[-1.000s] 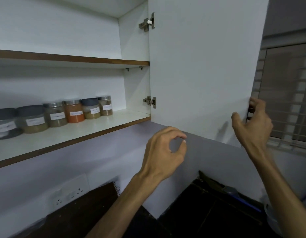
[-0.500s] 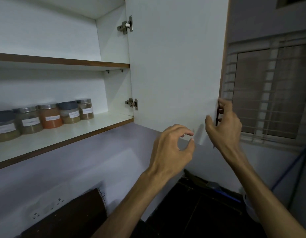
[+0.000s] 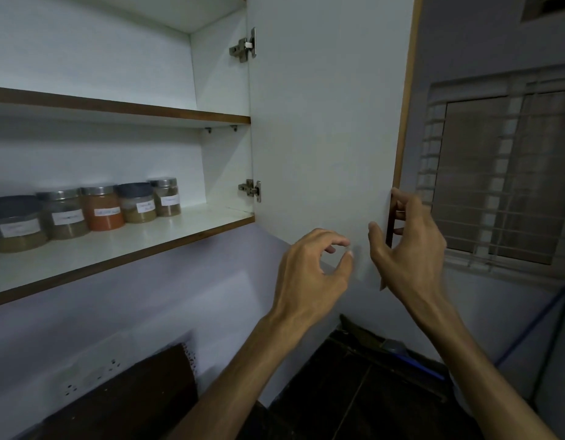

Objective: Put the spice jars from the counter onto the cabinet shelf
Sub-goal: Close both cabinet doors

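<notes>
Cabinet door [image 3: 325, 122]: smooth matt white laminate, brown wood-look edge band. Shelf [image 3: 122, 246]: white, slight sheen, same brown edge. Hinges [image 3: 243, 47]: shiny bare metal. Spice jars [image 3: 103, 208]: clear, glass or plastic unclear; lids brushed metal, two dark grey matt; white paper labels. Wall [image 3: 148, 300]: matt paint. Counter [image 3: 354, 392]: dark, faintly glossy.

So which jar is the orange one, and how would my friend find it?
Look into the open cabinet at the lower shelf, where five spice jars stand in a row along the back. The orange jar is the middle one, with two jars on each side. It is the only one filled with bright orange-red powder; the others hold dull brown or greenish spices.
</notes>
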